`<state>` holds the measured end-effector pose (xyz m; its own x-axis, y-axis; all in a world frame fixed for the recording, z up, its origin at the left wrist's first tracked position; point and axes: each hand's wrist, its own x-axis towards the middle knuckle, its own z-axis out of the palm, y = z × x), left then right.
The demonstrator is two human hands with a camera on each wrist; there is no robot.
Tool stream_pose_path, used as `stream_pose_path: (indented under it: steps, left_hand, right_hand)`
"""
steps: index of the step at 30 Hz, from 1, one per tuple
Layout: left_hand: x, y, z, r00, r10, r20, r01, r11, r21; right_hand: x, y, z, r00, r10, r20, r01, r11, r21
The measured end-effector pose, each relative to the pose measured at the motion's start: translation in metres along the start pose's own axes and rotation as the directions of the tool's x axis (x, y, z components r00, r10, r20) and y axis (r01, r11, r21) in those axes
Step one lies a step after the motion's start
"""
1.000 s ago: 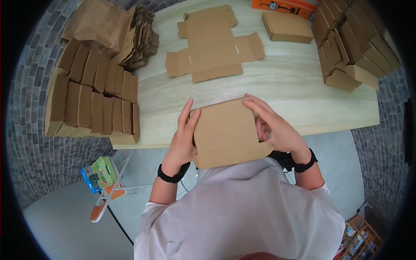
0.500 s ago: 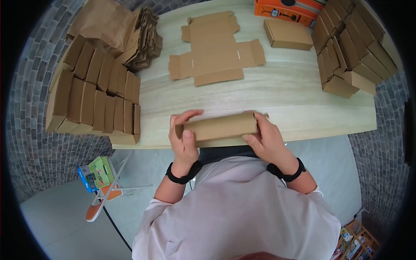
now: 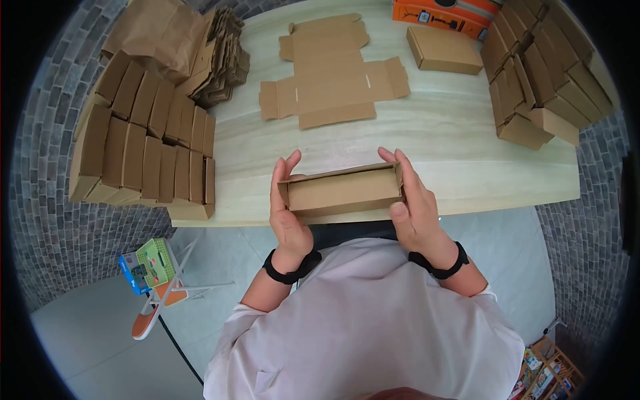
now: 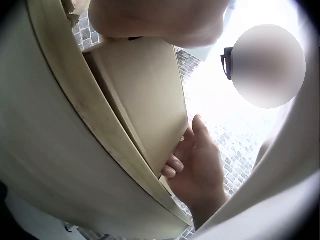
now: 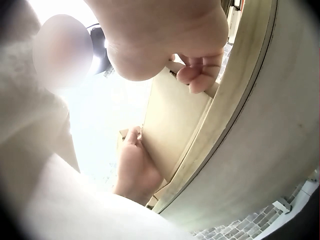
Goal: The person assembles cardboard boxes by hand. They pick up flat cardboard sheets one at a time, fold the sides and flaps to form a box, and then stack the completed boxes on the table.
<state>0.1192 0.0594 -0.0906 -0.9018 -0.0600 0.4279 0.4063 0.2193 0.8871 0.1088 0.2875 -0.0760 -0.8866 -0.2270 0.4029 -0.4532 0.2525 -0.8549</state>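
Note:
Between my two hands a brown cardboard box (image 3: 343, 193) stands on its long edge at the table's front. Its narrow recessed side faces up in the head view, and in the left wrist view its broad face (image 4: 145, 95) shows. My left hand (image 3: 287, 207) presses against the left end with its fingers straight, pointing away from me. At the other end my right hand (image 3: 415, 203) holds the box, thumb at the near corner. Some right-hand fingers (image 4: 172, 165) curl in at the box's end in the left wrist view.
A flat unfolded cardboard blank (image 3: 327, 73) lies farther back on the table (image 3: 467, 173). Folded boxes are stacked at left (image 3: 143, 147) and right (image 3: 540, 73). Beside the left stack sits a pile of flattened cardboard (image 3: 217, 60). One closed box (image 3: 443, 50) lies near an orange carton (image 3: 440, 19).
The box has tipped from its broad face showing to standing on edge, with its recessed narrow side now up. My hands moved to its two ends, and the left fingers straightened.

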Motion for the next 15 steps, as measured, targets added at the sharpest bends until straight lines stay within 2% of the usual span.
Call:
stream_pose_path:
  steps: [2, 4, 5, 7, 8, 10, 15]
  left_hand:
    - [-0.002, 0.003, 0.003, 0.994, -0.075, -0.075, 0.069, 0.995, -0.078]
    - [-0.001, 0.002, 0.007, 0.994, -0.076, -0.081, 0.069, 0.994, -0.088]
    - [0.000, 0.001, 0.008, 0.993, -0.073, -0.088, 0.064, 0.993, -0.100]
    - [-0.001, -0.001, 0.008, 0.995, -0.058, -0.085, 0.049, 0.993, -0.111]
    - [-0.002, -0.002, 0.008, 0.996, -0.043, -0.083, 0.032, 0.992, -0.122]
    - [-0.002, -0.003, 0.007, 0.997, -0.027, -0.072, 0.016, 0.990, -0.139]
    - [-0.003, -0.002, 0.006, 0.999, 0.008, -0.052, -0.015, 0.990, -0.143]
  right_hand:
    - [0.000, -0.001, -0.001, 0.999, -0.040, -0.030, 0.040, 0.999, 0.008]
    - [-0.002, -0.004, -0.004, 0.987, 0.158, 0.008, -0.156, 0.965, 0.210]
    - [-0.002, -0.005, -0.005, 0.987, 0.159, 0.008, -0.157, 0.965, 0.209]
    - [0.000, -0.006, -0.008, 0.960, 0.270, 0.080, -0.281, 0.917, 0.282]
    - [0.001, -0.007, -0.009, 0.959, 0.271, 0.080, -0.282, 0.917, 0.282]
    - [0.002, -0.009, -0.011, 0.930, 0.339, 0.144, -0.368, 0.849, 0.378]
    - [0.003, -0.009, -0.007, 0.949, 0.297, 0.106, -0.312, 0.846, 0.433]
